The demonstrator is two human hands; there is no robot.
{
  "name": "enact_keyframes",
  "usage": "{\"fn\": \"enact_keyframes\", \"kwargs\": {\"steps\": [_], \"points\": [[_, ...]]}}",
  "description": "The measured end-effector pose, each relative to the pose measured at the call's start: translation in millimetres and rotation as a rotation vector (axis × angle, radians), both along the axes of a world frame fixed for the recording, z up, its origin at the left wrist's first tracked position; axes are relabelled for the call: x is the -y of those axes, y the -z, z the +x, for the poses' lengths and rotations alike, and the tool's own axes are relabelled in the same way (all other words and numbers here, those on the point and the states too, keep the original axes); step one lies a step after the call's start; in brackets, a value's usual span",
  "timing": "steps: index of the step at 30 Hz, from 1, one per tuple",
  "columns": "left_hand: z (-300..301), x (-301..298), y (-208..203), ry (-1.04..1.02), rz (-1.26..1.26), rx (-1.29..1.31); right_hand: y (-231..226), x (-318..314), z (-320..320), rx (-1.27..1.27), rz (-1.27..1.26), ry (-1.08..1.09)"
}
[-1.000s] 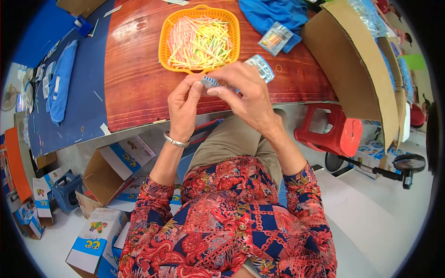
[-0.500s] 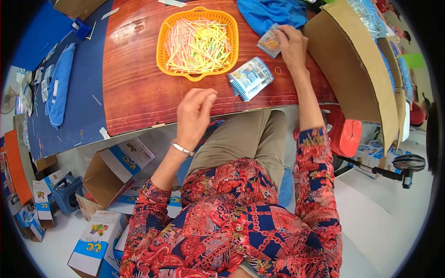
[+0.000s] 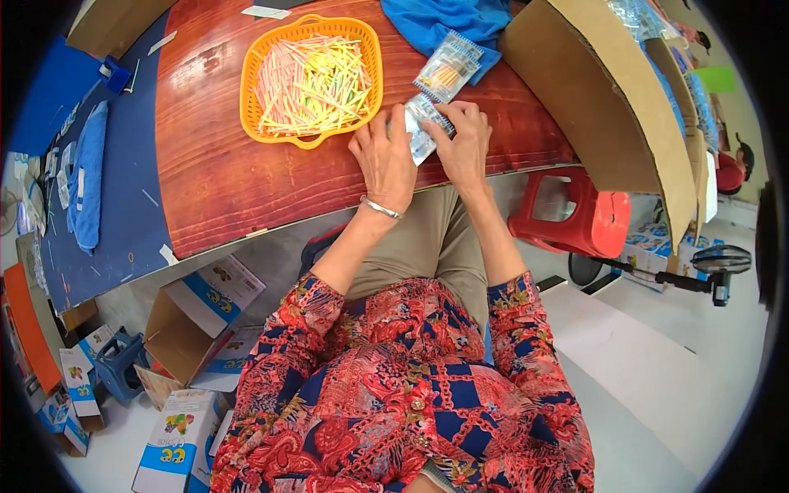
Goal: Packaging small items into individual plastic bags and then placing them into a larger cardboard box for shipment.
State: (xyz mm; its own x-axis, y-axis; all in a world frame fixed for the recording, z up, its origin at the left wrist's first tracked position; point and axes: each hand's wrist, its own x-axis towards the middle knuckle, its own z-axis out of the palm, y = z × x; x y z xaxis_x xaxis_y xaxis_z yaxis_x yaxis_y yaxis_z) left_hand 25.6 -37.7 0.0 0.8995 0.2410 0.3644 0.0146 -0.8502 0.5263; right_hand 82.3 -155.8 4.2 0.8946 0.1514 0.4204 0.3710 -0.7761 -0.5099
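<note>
At the table's front edge, a small blue-and-white plastic packet point(image 3: 421, 146) lies between my two hands. My left hand point(image 3: 388, 164) has its fingers bent over the packet's left edge. From the right, my right hand point(image 3: 463, 148) grips the packet, thumb across its top; its other fingers are partly hidden. Just beyond lies another clear packet point(image 3: 446, 72) with orange-yellow sticks showing inside, touched by neither hand. To the left of my hands stands a yellow plastic basket point(image 3: 248, 107) full of thin pink, yellow and green sticks point(image 3: 316, 86).
A blue cloth point(image 3: 460, 20) lies at the far edge. On the right, a large open cardboard box point(image 3: 592, 99) borders the work area. A blue towel point(image 3: 86, 189) rests on the dark left tabletop. Below stand a red stool point(image 3: 604, 222) and several cartons point(image 3: 177, 444).
My right hand has let go of the far packet and come down to the nearer one. My left hand has moved right onto that packet. The view has shifted slightly.
</note>
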Motion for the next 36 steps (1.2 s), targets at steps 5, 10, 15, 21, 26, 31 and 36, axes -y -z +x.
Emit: {"fn": "enact_keyframes", "kwargs": {"steps": [5,10,15,21,26,31,36], "points": [[-7,0,-2,0.015,-0.123,0.16,-1,2,-6,0.204,0.146,-0.063],[-13,-7,-2,0.053,-0.274,0.235,-14,4,-13,0.18,0.209,-0.117],[-31,-20,-17,0.208,-0.672,0.178,-40,10,-21,-0.38,0.57,-0.338],[-67,-55,-34,0.14,-1.118,-0.075,-65,-15,-28,-0.229,0.265,-0.607],[-84,-84,-49,0.113,-1.311,-0.035,-78,-54,-28,-0.185,0.196,-0.79],[-98,-115,-62,0.037,-1.304,-0.025,-87,-94,-17,-0.272,0.237,-0.886],[-96,-127,-48,-0.058,-1.285,0.109,-76,-145,35,-0.263,0.249,-0.615]]}}
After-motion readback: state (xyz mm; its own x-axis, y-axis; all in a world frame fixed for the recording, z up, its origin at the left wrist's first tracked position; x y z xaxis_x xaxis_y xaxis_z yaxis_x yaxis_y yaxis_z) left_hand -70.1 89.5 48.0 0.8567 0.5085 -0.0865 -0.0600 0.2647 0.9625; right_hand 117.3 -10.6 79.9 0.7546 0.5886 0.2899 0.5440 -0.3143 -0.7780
